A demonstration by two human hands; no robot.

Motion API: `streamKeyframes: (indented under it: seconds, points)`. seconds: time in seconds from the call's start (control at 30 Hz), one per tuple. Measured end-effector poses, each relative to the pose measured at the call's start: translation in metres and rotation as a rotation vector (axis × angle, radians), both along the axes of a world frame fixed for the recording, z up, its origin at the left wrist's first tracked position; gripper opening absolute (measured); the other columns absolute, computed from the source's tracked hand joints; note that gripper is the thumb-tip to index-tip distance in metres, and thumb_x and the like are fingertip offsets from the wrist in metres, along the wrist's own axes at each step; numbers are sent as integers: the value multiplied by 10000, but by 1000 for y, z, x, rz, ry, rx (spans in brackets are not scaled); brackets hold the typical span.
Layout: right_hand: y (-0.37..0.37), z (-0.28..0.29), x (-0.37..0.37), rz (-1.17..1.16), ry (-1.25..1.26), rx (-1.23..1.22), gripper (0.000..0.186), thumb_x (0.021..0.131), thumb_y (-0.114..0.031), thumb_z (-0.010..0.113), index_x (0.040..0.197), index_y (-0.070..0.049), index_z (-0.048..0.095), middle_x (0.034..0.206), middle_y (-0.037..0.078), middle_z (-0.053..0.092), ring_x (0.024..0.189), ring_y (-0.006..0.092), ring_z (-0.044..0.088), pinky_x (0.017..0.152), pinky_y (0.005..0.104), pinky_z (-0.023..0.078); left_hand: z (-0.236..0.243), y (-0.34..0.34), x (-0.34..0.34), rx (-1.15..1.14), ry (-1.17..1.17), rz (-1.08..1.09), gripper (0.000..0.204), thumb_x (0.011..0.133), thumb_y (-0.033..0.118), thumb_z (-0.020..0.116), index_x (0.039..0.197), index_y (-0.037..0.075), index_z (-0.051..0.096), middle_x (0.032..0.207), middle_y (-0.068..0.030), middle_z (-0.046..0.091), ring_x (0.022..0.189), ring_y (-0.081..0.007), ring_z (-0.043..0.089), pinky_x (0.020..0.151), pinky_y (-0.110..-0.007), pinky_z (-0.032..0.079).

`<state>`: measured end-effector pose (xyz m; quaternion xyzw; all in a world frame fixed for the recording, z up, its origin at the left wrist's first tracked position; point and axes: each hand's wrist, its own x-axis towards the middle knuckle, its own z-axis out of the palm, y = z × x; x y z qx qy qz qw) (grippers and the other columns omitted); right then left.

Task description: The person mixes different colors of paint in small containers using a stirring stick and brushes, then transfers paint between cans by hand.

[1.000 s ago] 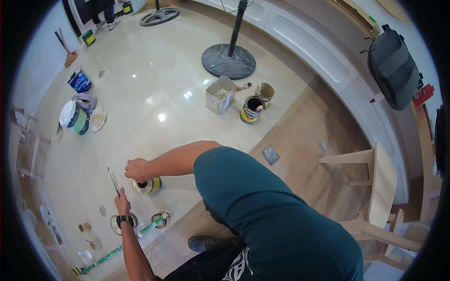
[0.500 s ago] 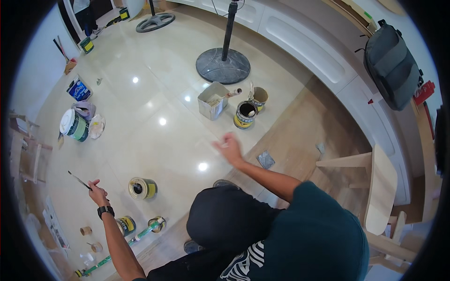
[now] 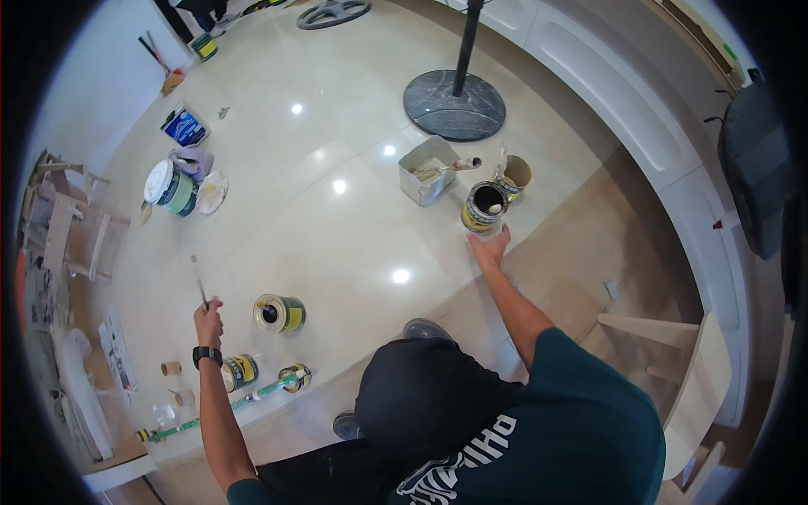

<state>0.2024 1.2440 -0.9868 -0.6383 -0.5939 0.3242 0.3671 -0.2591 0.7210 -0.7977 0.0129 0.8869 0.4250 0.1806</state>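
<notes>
Head view: I see my left hand (image 3: 208,320) closed around a thin brush (image 3: 199,284), while my right hand (image 3: 489,250), fingers spread open, touches an open paint can (image 3: 484,207)

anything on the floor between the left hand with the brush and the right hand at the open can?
Head view: one yellow can on its side near the left hand; otherwise bare glossy tile up to the right hand at the open can.
</notes>
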Motion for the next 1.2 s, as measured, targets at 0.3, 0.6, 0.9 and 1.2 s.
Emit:
streamKeyframes:
  seconds: [0.3,0.6,0.9,1.2]
  points:
    - [-166,64,-14,864,198,-296,318,970,-229,693,1224,-40,673,1092,111,704,972,221,658,876,353,533,63,124,104,785,-484,-121,173,1056,261,524,950,131,566,793,19,475,742,-121,493,703,-298,439]
    - [-140,117,-120,696,604,-714,376,998,-265,671,1282,-31,597,1077,55,690,894,135,648,790,308,534,92,151,155,694,-598,-250,241,1066,343,554,932,144,533,669,75,335,596,-61,385,558,-251,371]
    - [-112,50,-132,800,267,-547,484,940,-329,739,1312,-71,568,1202,72,648,954,146,645,782,319,531,20,-9,77,500,-289,371,392,1007,387,629,734,214,407,596,71,320,472,-80,321,423,-256,249]
    - [8,21,-168,398,-131,-232,1563,583,-530,986,1552,165,-26,1609,333,243,1499,369,305,1262,396,225,24,-2,72,485,-198,199,399,1107,405,452,954,84,634,584,96,307,446,-47,275,414,-253,227]
